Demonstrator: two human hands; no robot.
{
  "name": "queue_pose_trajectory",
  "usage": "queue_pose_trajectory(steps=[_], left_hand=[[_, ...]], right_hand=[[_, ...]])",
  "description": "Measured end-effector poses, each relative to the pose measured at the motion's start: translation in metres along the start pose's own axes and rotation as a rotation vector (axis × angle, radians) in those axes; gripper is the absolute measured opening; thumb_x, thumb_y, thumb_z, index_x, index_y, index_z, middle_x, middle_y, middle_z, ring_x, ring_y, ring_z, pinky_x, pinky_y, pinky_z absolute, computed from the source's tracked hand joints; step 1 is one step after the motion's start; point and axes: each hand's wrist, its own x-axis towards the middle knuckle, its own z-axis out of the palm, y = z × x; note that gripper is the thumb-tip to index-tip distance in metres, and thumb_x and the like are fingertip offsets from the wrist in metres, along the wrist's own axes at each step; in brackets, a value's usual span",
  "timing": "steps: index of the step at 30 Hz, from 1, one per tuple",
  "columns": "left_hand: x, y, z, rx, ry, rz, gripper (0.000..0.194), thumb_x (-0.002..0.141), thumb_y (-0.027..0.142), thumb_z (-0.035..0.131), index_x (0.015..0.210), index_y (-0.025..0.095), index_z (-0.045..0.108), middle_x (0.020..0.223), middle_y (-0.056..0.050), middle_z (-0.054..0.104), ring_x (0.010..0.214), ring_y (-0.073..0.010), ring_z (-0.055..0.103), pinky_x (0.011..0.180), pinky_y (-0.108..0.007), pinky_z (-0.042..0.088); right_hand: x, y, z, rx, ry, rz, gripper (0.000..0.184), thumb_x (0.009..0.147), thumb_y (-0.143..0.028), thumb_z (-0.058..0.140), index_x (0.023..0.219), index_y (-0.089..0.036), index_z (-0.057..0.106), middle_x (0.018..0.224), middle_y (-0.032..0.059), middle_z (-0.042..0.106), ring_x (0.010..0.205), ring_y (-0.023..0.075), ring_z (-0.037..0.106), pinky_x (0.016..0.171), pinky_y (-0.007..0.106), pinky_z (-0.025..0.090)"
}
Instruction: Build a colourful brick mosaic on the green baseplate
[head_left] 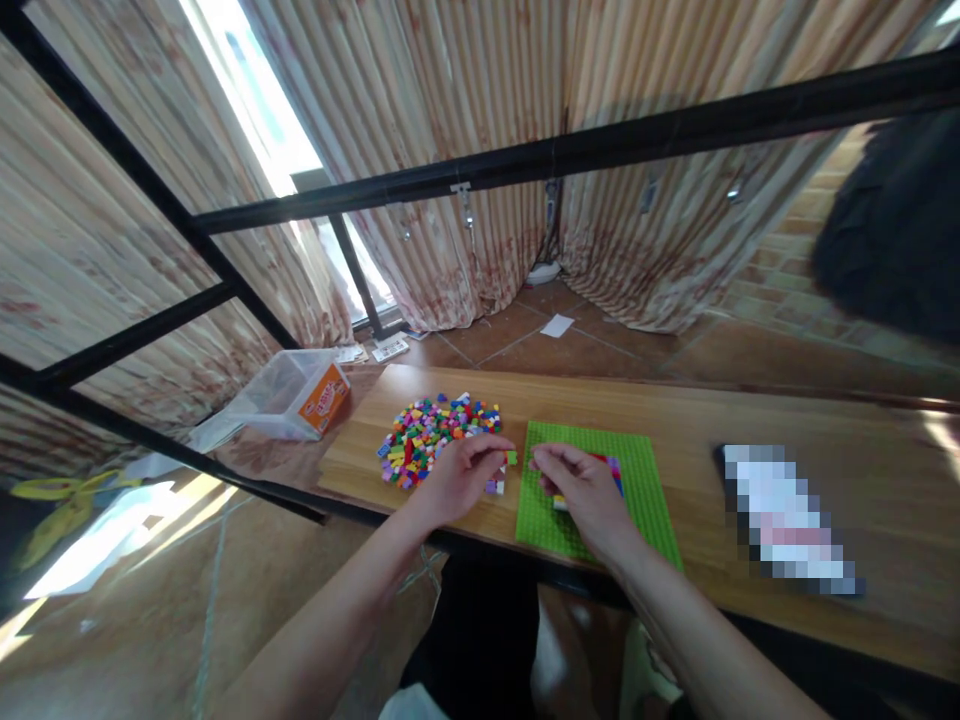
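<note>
Between the thumb and fingers of my left hand [466, 478] is a small lime-green toy brick [511, 457], with a bit of red beside it. That hand hovers at the right edge of a heap of mixed toy bricks [409, 440]. My right hand [589, 492] is over the green baseplate [646, 500], its thumb and fingertips pinched together; whatever they hold is too small to tell. Partly hidden under it, several coloured bricks [615, 468], among them purple, red and blue, sit on the baseplate.
The wooden table [690, 420] carries a dark-edged phone-like object [787, 520] with a blurred screen at the right. A clear plastic box [289, 390] with an orange label stands beyond the table's left end. A black metal bar [525, 165] crosses before curtains [450, 90].
</note>
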Motion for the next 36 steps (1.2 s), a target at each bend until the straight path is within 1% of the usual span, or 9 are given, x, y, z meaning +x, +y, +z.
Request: queue_pose_trajectory(steps=[4, 8, 11, 14, 20, 22, 27, 31, 36], left_hand=[[-0.008, 0.01, 0.027, -0.113, 0.065, -0.006, 0.016, 0.084, 0.026, 0.058, 0.095, 0.018, 0.066, 0.083, -0.003, 0.066, 0.072, -0.0139, 0.062, 0.066, -0.025, 0.05], [-0.008, 0.013, 0.036, -0.24, 0.12, -0.078, 0.01, 0.081, 0.025, 0.061, 0.086, 0.016, 0.063, 0.078, -0.002, 0.065, 0.07, -0.013, 0.062, 0.067, -0.026, 0.053], [-0.008, 0.015, 0.038, -0.319, 0.163, -0.141, 0.01, 0.078, 0.024, 0.063, 0.081, 0.015, 0.063, 0.074, -0.001, 0.064, 0.066, -0.0117, 0.061, 0.064, -0.024, 0.053], [-0.009, 0.018, 0.037, -0.391, 0.183, -0.18, 0.011, 0.076, 0.025, 0.066, 0.08, 0.014, 0.064, 0.072, 0.0, 0.065, 0.063, -0.0109, 0.061, 0.064, -0.024, 0.053], [-0.012, 0.02, 0.037, -0.473, 0.253, -0.227, 0.011, 0.074, 0.023, 0.067, 0.082, 0.015, 0.07, 0.077, -0.002, 0.07, 0.068, -0.0117, 0.064, 0.071, -0.026, 0.053], [-0.013, 0.019, 0.038, -0.488, 0.288, -0.259, 0.013, 0.072, 0.023, 0.07, 0.083, 0.016, 0.071, 0.076, -0.003, 0.071, 0.068, -0.0118, 0.064, 0.07, -0.025, 0.052], [-0.015, 0.015, 0.042, -0.585, 0.371, -0.327, 0.021, 0.061, 0.025, 0.08, 0.08, 0.016, 0.074, 0.078, -0.003, 0.071, 0.07, -0.0117, 0.063, 0.067, -0.023, 0.05], [-0.016, 0.015, 0.045, -0.63, 0.365, -0.328, 0.02, 0.059, 0.025, 0.081, 0.075, 0.015, 0.074, 0.074, -0.002, 0.07, 0.068, -0.0105, 0.061, 0.068, -0.024, 0.05], [-0.019, 0.016, 0.047, -0.63, 0.365, -0.285, 0.019, 0.061, 0.024, 0.081, 0.075, 0.014, 0.074, 0.07, -0.002, 0.069, 0.064, -0.0099, 0.06, 0.065, -0.023, 0.049]], right_hand=[[-0.002, 0.001, 0.001, 0.011, -0.099, 0.016, 0.04, 0.063, -0.056, 0.075, 0.073, -0.018, 0.068, 0.059, -0.0007, 0.059, 0.053, 0.0103, 0.047, 0.051, 0.025, 0.036], [-0.002, 0.005, -0.001, 0.012, -0.1, 0.001, 0.038, 0.063, -0.054, 0.076, 0.07, -0.018, 0.069, 0.058, -0.0001, 0.06, 0.053, 0.0103, 0.047, 0.051, 0.026, 0.036], [-0.002, 0.007, -0.001, 0.056, -0.083, 0.009, 0.035, 0.061, -0.052, 0.078, 0.066, -0.018, 0.069, 0.055, -0.0005, 0.058, 0.052, 0.0101, 0.046, 0.051, 0.026, 0.035], [-0.004, 0.006, 0.001, 0.157, -0.094, 0.065, 0.032, 0.059, -0.048, 0.08, 0.066, -0.018, 0.069, 0.058, -0.0001, 0.06, 0.053, 0.0096, 0.047, 0.052, 0.025, 0.036], [-0.007, -0.006, 0.003, 0.361, -0.147, 0.224, 0.027, 0.061, -0.04, 0.076, 0.077, -0.019, 0.069, 0.067, -0.0013, 0.062, 0.055, 0.0088, 0.048, 0.049, 0.022, 0.036], [-0.008, -0.007, 0.003, 0.342, -0.161, 0.219, 0.027, 0.064, -0.042, 0.075, 0.076, -0.019, 0.067, 0.068, -0.0016, 0.061, 0.055, 0.0086, 0.048, 0.047, 0.022, 0.034], [-0.009, 0.0, 0.006, 0.204, -0.159, 0.108, 0.033, 0.063, -0.047, 0.078, 0.073, -0.018, 0.065, 0.055, -0.0053, 0.052, 0.047, 0.0061, 0.038, 0.043, 0.021, 0.026], [-0.008, 0.006, 0.007, 0.165, -0.149, 0.08, 0.037, 0.059, -0.049, 0.08, 0.072, -0.017, 0.065, 0.052, -0.0062, 0.049, 0.045, 0.0051, 0.034, 0.042, 0.021, 0.022], [-0.007, 0.007, 0.004, 0.211, -0.184, 0.116, 0.04, 0.056, -0.051, 0.082, 0.069, -0.016, 0.066, 0.051, -0.0063, 0.047, 0.045, 0.0047, 0.032, 0.042, 0.022, 0.019]])
